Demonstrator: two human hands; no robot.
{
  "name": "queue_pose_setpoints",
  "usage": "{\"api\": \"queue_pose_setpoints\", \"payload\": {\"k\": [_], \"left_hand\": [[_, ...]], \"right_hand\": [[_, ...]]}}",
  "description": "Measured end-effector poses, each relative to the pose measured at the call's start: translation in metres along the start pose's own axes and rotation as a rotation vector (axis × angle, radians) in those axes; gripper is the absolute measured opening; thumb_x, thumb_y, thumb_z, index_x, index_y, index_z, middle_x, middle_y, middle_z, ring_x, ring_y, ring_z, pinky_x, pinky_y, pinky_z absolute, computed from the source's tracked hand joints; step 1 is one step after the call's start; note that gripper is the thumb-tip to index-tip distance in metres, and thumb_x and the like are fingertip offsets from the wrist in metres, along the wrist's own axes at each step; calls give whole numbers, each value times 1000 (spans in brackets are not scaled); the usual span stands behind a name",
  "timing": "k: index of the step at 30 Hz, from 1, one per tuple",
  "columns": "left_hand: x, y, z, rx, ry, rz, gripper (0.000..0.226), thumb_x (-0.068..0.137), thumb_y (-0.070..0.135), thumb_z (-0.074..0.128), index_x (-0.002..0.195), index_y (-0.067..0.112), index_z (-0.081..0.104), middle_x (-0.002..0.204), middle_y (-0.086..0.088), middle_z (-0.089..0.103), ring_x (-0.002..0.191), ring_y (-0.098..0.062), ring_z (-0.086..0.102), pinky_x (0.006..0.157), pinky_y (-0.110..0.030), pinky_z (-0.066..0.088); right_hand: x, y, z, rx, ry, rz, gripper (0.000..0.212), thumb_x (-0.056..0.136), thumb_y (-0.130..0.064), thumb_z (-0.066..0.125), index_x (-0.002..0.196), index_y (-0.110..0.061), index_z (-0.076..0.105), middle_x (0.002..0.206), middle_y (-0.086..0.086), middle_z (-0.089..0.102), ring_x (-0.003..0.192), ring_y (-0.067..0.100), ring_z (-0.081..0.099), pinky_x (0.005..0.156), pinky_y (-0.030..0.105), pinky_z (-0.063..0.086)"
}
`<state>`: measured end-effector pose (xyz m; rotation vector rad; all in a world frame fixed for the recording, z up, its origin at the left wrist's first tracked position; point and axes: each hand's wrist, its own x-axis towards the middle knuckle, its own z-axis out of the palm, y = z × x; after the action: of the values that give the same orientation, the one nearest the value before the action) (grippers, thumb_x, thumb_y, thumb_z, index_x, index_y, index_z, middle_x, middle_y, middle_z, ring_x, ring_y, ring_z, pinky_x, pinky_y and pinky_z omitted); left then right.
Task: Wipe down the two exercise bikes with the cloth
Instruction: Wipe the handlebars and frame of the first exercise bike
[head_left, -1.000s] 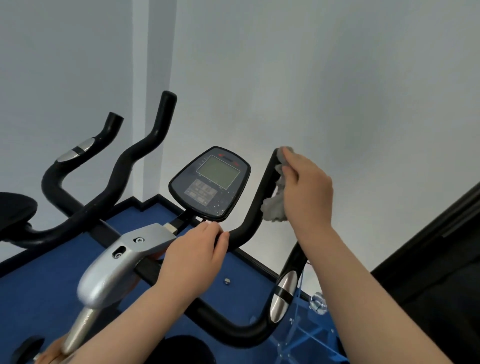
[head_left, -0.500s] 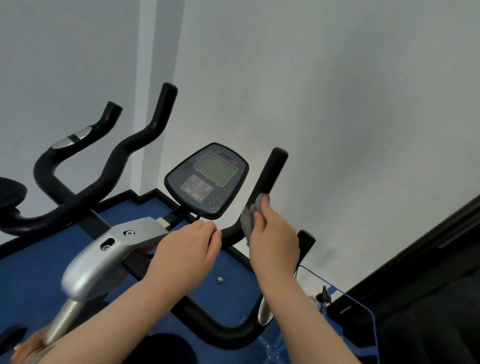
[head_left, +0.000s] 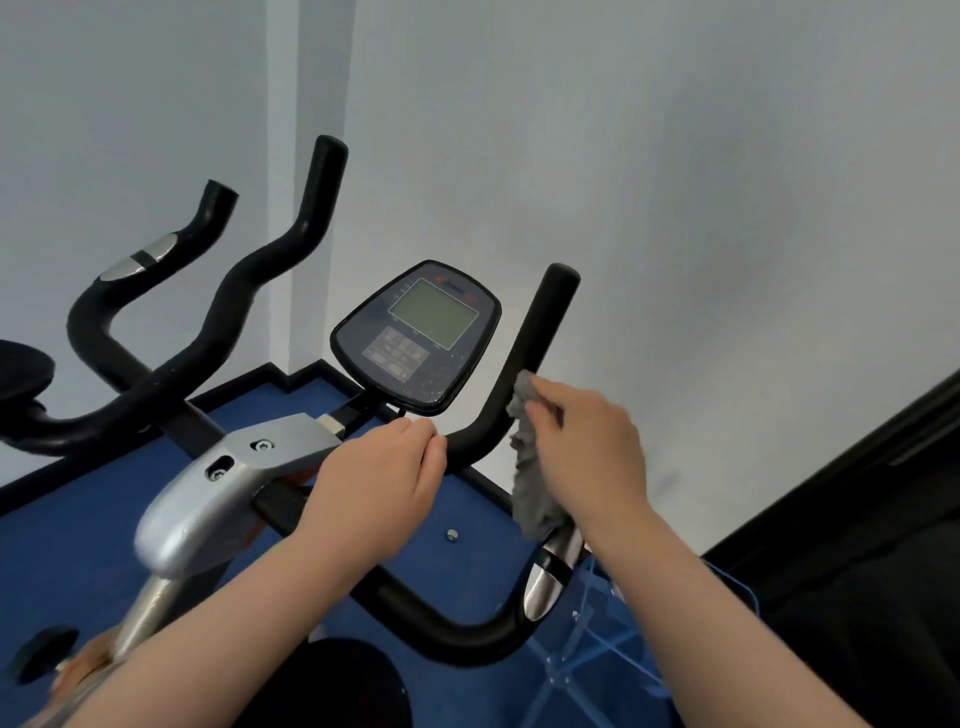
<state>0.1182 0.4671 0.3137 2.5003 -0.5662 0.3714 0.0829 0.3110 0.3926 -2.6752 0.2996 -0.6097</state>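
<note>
- Hanging from the right hand (head_left: 587, 447), a grey cloth (head_left: 530, 467) is pinched against the near bike's right handlebar (head_left: 524, 364).
- Left hand (head_left: 374, 478) is wrapped around the crossbar, steadying.
- Cloth seems only beside the bar; wrapping it round would wipe better.
- Console (head_left: 415, 338) and second bike's handlebar (head_left: 218, 322) lie beyond, leftward.

Place: a small gym or workout room.
Equipment: two exercise bikes side by side, the near one's black handlebar (head_left: 519, 374) curving upward, the far bike's handlebar (head_left: 208, 322) to its left.
Console: a dark display console (head_left: 415, 338) with a grey screen and buttons.
Floor: blue floor (head_left: 78, 519) with dark skirting.
Walls: plain pale wall (head_left: 675, 182), meeting at a corner.
</note>
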Motion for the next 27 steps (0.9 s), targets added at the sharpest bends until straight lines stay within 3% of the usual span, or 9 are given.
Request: {"api": "queue_pose_setpoints", "payload": {"k": [2,4,8,11,15,17,20,24,27], "left_hand": [[-1,-1,-1,-2,-4,-13,30,97,38,27,83,23,49,74,5,50,69,-15,53,57,-34,44],[-1,-1,-1,-9,2,-38,32,97,40,27,84,24,51,76,6,52,72,-14,54,59,-36,47],[-3,-1,-5,-25,15,-70,36,95,44,28,84,24,54,76,5,54,75,-16,54,62,-38,47],[-5,-2,-7,-3,25,-58,37,96,44,28,84,23,56,75,5,54,74,-16,54,60,-36,45],[-6,-2,-10,18,27,2,39,98,41,27,84,19,56,74,6,50,74,-18,54,57,-34,39],[-6,-1,-12,18,5,9,38,99,40,27,88,19,57,76,6,49,77,-19,54,60,-35,40],[-16,-4,-17,4,-46,-27,35,100,40,27,107,23,56,86,6,52,85,-19,52,71,-36,43],[-34,-8,-24,-49,-101,-121,36,100,37,31,134,30,42,105,6,54,101,-17,50,85,-35,43],[-52,-8,-30,-109,-95,-188,45,99,32,37,144,32,31,124,9,50,116,-13,44,95,-31,39]], "right_hand": [[20,-6,-19,46,212,-202,22,95,-27,51,108,-38,64,89,-13,66,82,12,60,66,30,50],[44,-13,-24,-102,358,-437,26,90,-20,57,111,-33,63,108,-6,62,93,18,55,65,28,47],[62,-9,2,-616,3,-523,30,83,-9,61,107,-24,56,116,-4,52,96,19,46,57,30,46],[48,-2,20,-428,-78,-477,15,89,-16,57,102,-21,62,106,-3,52,86,20,48,60,33,47],[21,-10,32,-123,-194,-448,21,95,-23,50,98,-22,71,94,-2,58,84,20,56,71,35,48],[19,-9,24,-75,-269,-475,21,93,-25,54,107,-25,70,98,-3,62,90,18,59,76,34,48],[29,2,6,-14,-153,-420,29,91,-28,58,119,-23,64,109,-3,59,92,19,60,79,32,48],[7,10,19,2,-7,-320,22,94,-27,54,111,-19,66,98,-6,43,71,13,50,67,23,40],[-25,-1,37,99,62,-281,19,95,-24,53,107,-18,66,95,-6,41,67,11,49,65,26,46]]}}
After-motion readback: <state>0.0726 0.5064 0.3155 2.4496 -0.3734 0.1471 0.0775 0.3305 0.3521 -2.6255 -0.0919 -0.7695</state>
